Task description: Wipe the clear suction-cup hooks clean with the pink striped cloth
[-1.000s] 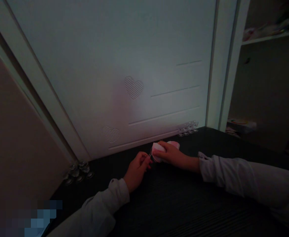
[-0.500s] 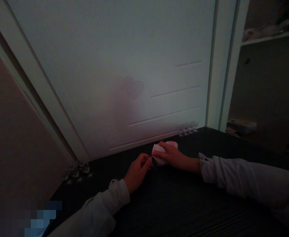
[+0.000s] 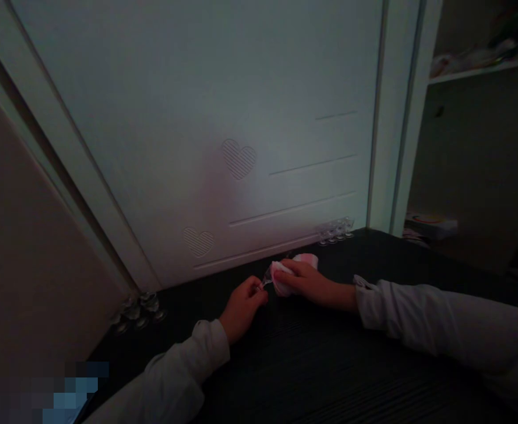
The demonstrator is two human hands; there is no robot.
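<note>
My left hand (image 3: 243, 306) pinches the thin end of a small clear glass (image 3: 266, 277) over the dark table (image 3: 320, 353). Beside it on the right, my right hand (image 3: 306, 281) is closed round a pink and white cloth (image 3: 280, 285), which touches the glass and hides part of it. A bunched part of the cloth shows behind the fingers. Small clear glasses (image 3: 139, 309) stand in a group at the table's left edge. Another group of clear glasses (image 3: 336, 231) stands at the back right.
A white panel (image 3: 174, 118) with carved hearts and lines rises behind the table. To the right are shelves (image 3: 484, 70) with blurred items and some papers or a box (image 3: 433, 225) lower down. A pixelated blue patch (image 3: 75, 397) lies at the lower left.
My left hand has shifted slightly left, away from the cloth, and more of the clear glass shows between the hands. My right hand stays almost in place with the cloth.
</note>
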